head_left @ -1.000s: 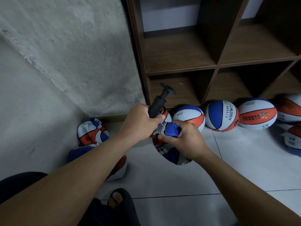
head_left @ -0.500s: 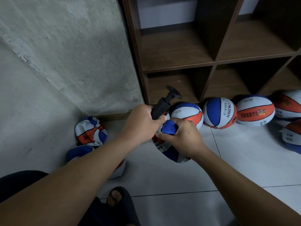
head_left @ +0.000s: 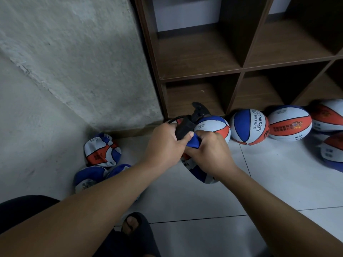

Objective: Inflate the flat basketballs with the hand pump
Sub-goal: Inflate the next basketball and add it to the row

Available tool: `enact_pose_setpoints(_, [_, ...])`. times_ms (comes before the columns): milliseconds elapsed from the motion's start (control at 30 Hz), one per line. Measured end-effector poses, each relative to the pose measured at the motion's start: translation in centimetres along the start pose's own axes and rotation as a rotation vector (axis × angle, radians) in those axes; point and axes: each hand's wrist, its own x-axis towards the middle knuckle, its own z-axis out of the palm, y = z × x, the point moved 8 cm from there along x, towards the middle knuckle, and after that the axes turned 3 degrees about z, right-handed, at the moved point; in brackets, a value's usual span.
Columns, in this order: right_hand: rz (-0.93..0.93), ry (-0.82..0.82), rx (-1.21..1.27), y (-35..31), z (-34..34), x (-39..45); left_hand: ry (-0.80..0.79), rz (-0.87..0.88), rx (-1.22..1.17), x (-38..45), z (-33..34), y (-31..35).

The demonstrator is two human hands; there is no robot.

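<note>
My left hand [head_left: 164,143] grips the barrel of a black hand pump [head_left: 187,125], whose handle points up and away toward the shelf. My right hand [head_left: 209,151] pinches a fold of a flat blue, white and orange basketball [head_left: 199,175] that hangs below both hands. The two hands touch at the thumbs. The pump's needle end is hidden between them. A thin black hose loops behind my left hand.
Round inflated balls [head_left: 248,126] line the floor along a dark wooden cubby shelf [head_left: 239,68]. Flat balls [head_left: 101,150] lie in the corner by the grey concrete wall. My foot in a black slipper [head_left: 137,226] is on the white tiles.
The pump has tilted lower and further right, its handle now nearer the round ball. Both hands have drawn closer together around the flat ball's fold.
</note>
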Motion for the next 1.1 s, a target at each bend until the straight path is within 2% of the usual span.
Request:
enact_pose_setpoints(200, [0.091,0.027,0.013,0.2,0.3,-0.2,0.043,0.109,0.297,-0.3,0.5,1.2])
enact_pose_setpoints(333, [0.07,0.04,0.062,0.6,0.6,-0.2,0.0,0.076,0.248,0.3,0.9,0.4])
enact_pose_setpoints(467, [0.09,-0.069,0.036,2.4,1.7,-0.5,-0.129,-0.033,0.183,0.8,1.3,-1.5])
enact_pose_setpoints(633, [0.174,-0.166,0.02,5.8,2.8,-1.2,-0.148,-0.057,0.139,1.1,0.2,-1.4])
enact_pose_setpoints(900, [0.268,-0.435,0.047,9.9,6.3,-3.9,-0.353,-0.072,0.351,-0.2,2.1,-3.5])
enact_pose_setpoints(1100, [0.272,-0.554,0.061,12.2,9.2,-6.1,-0.5,-0.134,0.415,-1.6,3.1,-5.3])
